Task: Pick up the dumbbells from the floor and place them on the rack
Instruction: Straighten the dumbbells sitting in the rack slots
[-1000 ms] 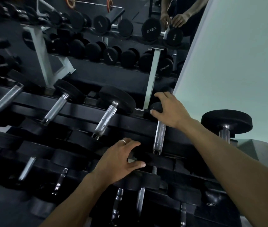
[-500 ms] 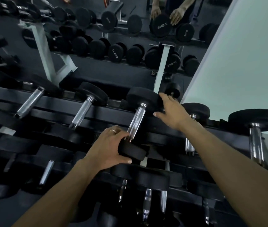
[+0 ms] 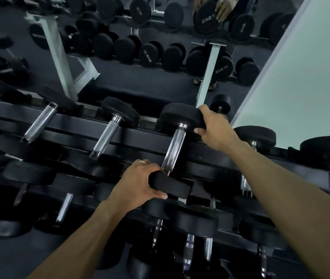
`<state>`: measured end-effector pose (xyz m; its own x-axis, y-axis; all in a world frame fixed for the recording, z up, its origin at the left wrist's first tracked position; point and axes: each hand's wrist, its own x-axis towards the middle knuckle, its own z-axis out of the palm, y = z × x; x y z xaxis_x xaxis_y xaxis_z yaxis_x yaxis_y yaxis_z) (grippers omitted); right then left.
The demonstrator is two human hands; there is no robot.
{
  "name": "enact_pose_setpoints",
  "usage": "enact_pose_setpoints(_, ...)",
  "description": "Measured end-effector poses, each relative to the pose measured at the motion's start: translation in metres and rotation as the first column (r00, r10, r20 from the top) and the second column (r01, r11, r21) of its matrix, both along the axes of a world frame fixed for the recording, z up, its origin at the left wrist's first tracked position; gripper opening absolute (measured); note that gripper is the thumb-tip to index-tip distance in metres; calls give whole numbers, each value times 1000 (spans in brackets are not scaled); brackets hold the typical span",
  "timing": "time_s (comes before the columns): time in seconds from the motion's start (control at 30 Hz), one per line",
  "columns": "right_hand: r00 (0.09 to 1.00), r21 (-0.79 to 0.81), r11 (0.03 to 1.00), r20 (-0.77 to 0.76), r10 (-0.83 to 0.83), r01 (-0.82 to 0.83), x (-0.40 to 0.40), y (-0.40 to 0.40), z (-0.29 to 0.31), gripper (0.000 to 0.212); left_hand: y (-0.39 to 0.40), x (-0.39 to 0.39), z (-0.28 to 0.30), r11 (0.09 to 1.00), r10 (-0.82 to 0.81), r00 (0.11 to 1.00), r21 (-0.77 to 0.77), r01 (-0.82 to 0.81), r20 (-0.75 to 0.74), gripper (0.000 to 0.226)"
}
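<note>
A black dumbbell [image 3: 175,146] with a knurled chrome handle lies across the top tier of the black rack [image 3: 140,135]. My left hand [image 3: 138,185] grips its near head, fingers curled over the top and thumb underneath. My right hand [image 3: 215,127] grips the right side of its far head, by the mirror. Both heads rest on the rack's rails. Other dumbbells sit on the same tier to the left and right.
Lower tiers below my hands hold several more dumbbells. A mirror [image 3: 119,63] behind the rack reflects the rack, its white posts and my hands. A pale wall [image 3: 301,77] stands at the right. A small dumbbell [image 3: 220,105] lies on the floor behind the rack.
Both hands went from resting near the rack to gripping the two heads of one dumbbell. The view has shifted right and closer.
</note>
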<state>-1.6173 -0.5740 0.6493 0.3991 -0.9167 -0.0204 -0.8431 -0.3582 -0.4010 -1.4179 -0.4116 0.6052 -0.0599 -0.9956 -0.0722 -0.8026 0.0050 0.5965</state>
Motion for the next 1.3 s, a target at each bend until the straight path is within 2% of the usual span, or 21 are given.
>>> enact_pose_setpoints(0.17, 996, 10, 998, -63, 67, -67, 5, -9, 6, 44, 5, -10, -4, 997, 71, 993, 6, -71, -93, 58)
enact_pose_setpoints(0.47, 985, -10, 994, -136, 105, -107, 14, -14, 12, 44, 5, -7, -8, 996, 92, 985, 21, -90, -144, 55)
enact_pose_setpoints(0.73, 988, 1, 995, -122, 97, -98, 14, -12, 13, 43, 6, -6, -9, 998, 62, 994, 6, -62, -90, 57)
enact_pose_setpoints(0.9, 985, 31, 992, -116, 129, -126, 18, -7, 25, 67, 17, 5, 1, 995, 91, 994, 53, -87, -66, 89)
enact_pose_setpoints(0.97, 986, -11, 990, -99, 136, -138, 26, -4, 31, 73, 21, 17, 6, 992, 108, 993, 62, -105, -45, 95)
enact_pose_setpoints(1.13, 969, -120, 962, -59, 239, -245, 75, 11, 41, 69, 32, 54, 20, 984, 176, 984, 16, -176, 22, 83)
enact_pose_setpoints(1.3, 952, -57, 953, -99, 291, -297, 136, 20, 27, 69, 29, 116, 20, 973, 210, 973, -121, -198, 93, 70)
